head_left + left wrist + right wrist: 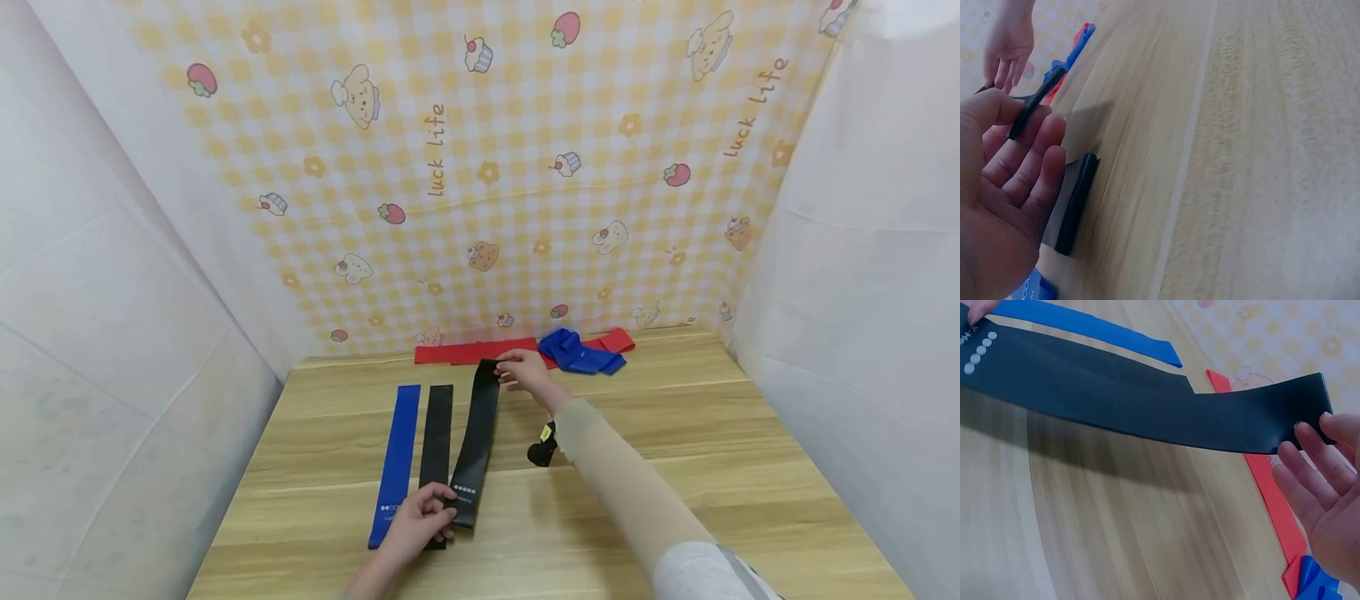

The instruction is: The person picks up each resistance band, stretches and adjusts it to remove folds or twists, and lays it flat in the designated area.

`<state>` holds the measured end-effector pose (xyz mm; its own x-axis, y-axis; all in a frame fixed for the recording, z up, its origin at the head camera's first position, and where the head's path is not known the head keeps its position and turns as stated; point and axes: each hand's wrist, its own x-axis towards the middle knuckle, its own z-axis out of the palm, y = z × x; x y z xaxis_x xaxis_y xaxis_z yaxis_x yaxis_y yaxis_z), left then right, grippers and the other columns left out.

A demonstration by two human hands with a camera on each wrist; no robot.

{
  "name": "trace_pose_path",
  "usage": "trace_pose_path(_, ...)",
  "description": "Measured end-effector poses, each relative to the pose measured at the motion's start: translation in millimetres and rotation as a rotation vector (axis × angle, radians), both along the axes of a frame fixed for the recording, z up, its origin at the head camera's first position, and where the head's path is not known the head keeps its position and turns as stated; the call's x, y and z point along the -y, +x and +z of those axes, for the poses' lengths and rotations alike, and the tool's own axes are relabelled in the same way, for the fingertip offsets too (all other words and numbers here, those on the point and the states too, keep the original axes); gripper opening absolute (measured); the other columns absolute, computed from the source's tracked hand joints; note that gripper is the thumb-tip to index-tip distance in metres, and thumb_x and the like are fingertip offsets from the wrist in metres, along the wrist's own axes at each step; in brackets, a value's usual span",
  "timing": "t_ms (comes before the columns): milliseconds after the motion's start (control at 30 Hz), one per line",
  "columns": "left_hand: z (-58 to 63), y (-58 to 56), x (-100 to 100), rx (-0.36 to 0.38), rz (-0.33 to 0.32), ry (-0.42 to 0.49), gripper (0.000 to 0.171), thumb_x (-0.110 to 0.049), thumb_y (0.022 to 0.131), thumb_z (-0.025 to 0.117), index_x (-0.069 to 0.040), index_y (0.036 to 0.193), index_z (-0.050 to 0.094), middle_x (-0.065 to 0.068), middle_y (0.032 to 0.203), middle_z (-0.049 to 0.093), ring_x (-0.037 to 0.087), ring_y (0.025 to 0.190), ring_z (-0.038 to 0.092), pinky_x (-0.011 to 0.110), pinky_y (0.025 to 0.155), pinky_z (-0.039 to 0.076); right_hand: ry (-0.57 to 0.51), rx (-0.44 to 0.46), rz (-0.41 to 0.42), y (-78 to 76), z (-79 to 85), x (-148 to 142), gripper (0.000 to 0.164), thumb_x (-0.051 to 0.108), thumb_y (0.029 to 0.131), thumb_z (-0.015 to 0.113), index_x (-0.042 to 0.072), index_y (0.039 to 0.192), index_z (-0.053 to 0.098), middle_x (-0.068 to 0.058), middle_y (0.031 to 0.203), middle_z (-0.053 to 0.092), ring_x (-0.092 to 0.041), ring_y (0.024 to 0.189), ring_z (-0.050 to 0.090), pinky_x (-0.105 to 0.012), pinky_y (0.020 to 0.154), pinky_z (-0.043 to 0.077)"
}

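Observation:
A black resistance band (477,433) with a row of white dots is stretched out between both hands, lifted off the table and casting a shadow in the right wrist view. My left hand (416,518) pinches its near end between thumb and index finger. At the far end, my right hand (527,377) pinches a corner with thumb and fingertips; the band hangs flat and slightly bowed in the right wrist view. Just left of it, another black band (437,429) lies lengthwise on the table, partly behind the left hand. A blue band (400,442) lies beside that one.
Along the back edge, red bands (472,352) lie crosswise, with a loosely folded blue band (579,357) over them. A patterned cloth (487,208) rises behind the wooden table (637,517). A small black object (540,452) with a yellow label shows by the right wrist.

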<state>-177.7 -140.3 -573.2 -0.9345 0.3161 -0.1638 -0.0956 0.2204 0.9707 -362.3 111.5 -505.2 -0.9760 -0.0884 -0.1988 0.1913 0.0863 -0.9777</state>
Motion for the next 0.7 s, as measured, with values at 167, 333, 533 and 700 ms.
trace_pose_path(167, 1.6, 1.9, -2.6, 0.009, 0.002, -0.023, 0.022, -0.007, 0.089, 0.067, 0.000, 0.108, 0.061, 0.009, 0.070, 0.063, 0.022, 0.064, 0.067, 0.030, 0.056, 0.053, -0.003, 0.010, 0.011, -3.1, 1.6, 6.9, 0.019, 0.011, 0.096, 0.060, 0.003, 0.112, 0.065, -0.015, 0.100, 0.070, -0.028, 0.090, 0.068, -0.053, 0.088, 0.050)
trace_pose_path(333, -0.5, 3.7, -3.5, 0.024, 0.001, -0.022, 0.021, -0.008, 0.089, 0.067, 0.000, 0.108, 0.062, 0.008, 0.070, 0.063, 0.023, 0.064, 0.066, 0.030, 0.055, 0.053, 0.011, -0.004, 0.028, -6.6, 1.8, 11.9, 0.019, 0.012, 0.097, 0.059, 0.003, 0.112, 0.065, -0.014, 0.101, 0.069, -0.027, 0.088, 0.068, -0.050, 0.086, 0.052)
trace_pose_path(533, -1.1, 6.0, -5.5, 0.017, -0.019, -0.019, 0.021, -0.009, 0.089, 0.068, 0.001, 0.107, 0.062, 0.007, 0.069, 0.062, 0.021, 0.061, 0.065, 0.030, 0.054, 0.053, 0.019, -0.026, 0.035, -7.7, -0.4, 18.2, 0.018, 0.011, 0.097, 0.059, 0.003, 0.111, 0.065, -0.014, 0.100, 0.069, -0.028, 0.087, 0.068, -0.049, 0.083, 0.053)
trace_pose_path(700, 0.3, 8.2, -5.3, 0.019, -0.042, -0.067, 0.017, -0.013, 0.089, 0.069, -0.003, 0.102, 0.065, 0.008, 0.069, 0.064, 0.019, 0.060, 0.064, 0.027, 0.049, 0.048, 0.026, -0.030, 0.037, -5.7, -2.2, 25.4, 0.017, 0.010, 0.096, 0.060, 0.003, 0.110, 0.067, -0.013, 0.098, 0.070, -0.026, 0.084, 0.069, -0.052, 0.085, 0.052)
